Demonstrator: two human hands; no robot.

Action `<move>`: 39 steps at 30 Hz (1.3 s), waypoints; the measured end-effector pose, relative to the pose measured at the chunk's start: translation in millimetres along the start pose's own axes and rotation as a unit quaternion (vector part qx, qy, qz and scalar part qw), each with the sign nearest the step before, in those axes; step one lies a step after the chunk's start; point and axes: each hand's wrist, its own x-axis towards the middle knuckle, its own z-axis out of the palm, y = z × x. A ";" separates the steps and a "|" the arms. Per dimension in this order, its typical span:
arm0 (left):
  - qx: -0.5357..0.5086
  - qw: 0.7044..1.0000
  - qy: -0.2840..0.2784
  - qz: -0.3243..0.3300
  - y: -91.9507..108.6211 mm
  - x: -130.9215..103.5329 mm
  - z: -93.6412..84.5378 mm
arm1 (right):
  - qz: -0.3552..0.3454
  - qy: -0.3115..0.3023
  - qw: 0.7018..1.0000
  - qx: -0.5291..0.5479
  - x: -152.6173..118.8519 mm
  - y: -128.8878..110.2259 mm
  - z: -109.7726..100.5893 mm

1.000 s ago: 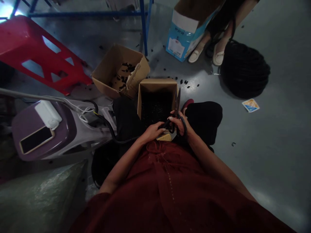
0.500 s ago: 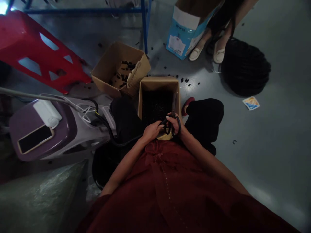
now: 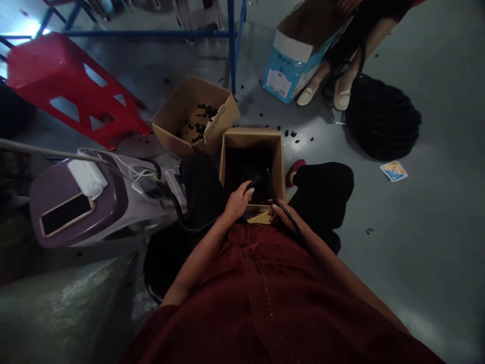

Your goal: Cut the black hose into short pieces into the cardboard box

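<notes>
Grip, both hands: L hand (image 3: 238, 200) closed on black tube (image 3: 256, 181), R hand (image 3: 279, 213) round scissors (image 3: 290, 218).
Tube end over open box (image 3: 253, 137) btwn knees (image 3: 337, 179), scissors just R; box prob. set close for easy reach.

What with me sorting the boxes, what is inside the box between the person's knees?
The box holds a dark mass of small pieces. It covers the bottom, and the left hand hides part of the near side.

Left hand (image 3: 238, 200) near curled right hand (image 3: 280, 214)
</notes>
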 end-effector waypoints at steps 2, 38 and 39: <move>-0.020 1.000 0.012 -0.007 1.9 -0.8 -1.8 | -0.008 -0.001 1.000 -0.018 -5.9 0.5 -5.6; 0.088 0.989 -0.116 0.033 -19.5 16.8 -6.5 | -0.091 -0.039 0.925 -0.368 31.2 -1.0 1.3; 0.099 0.987 -0.119 0.035 -19.9 17.0 -7.1 | -0.095 -0.037 0.925 -0.365 31.4 -1.0 2.7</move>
